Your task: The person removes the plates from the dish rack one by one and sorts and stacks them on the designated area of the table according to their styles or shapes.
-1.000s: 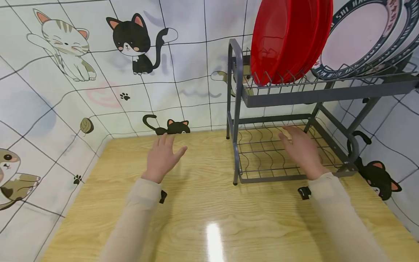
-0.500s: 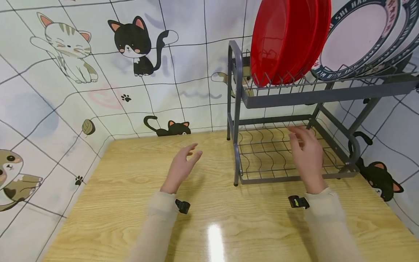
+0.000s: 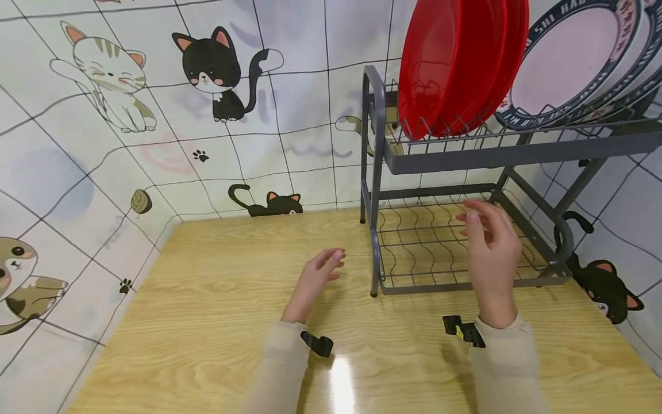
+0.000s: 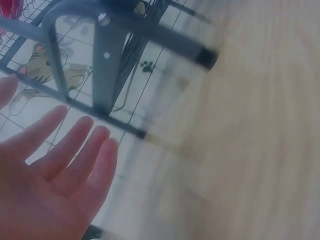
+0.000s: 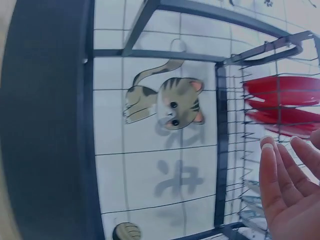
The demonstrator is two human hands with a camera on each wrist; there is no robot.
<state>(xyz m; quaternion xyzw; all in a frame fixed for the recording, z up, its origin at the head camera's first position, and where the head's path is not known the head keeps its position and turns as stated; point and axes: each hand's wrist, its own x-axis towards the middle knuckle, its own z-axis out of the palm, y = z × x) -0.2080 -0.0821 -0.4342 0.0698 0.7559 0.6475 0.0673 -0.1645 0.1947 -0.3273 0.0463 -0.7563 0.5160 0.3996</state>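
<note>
A grey two-tier dish rack [image 3: 522,155] stands on the right of the wooden table. Several red plates [image 3: 460,63] stand on edge in its upper tier, beside several white plates [image 3: 566,63] with dark lettered rims. My left hand [image 3: 316,279] hovers above the table, left of the rack, its fingers loosely bent around nothing. In the left wrist view those fingers [image 4: 82,155] spread apart near the rack's side. My right hand [image 3: 493,253] hangs in front of the rack's lower tier, fingers softly curved and holding nothing; in the right wrist view its fingers [image 5: 280,172] are apart from the plates.
The rack's lower wire shelf [image 3: 421,247] lies close above the wooden table [image 3: 222,299]. A white wall covering [image 3: 305,115] with cat drawings and grid lines rises behind and at both sides. Each wrist carries a small black camera mount [image 3: 318,344].
My left hand has moved right and toward me, turning thumb-up with its fingers bending. My right hand has drawn slightly right and back, turning as well. The rack and plates stay put.
</note>
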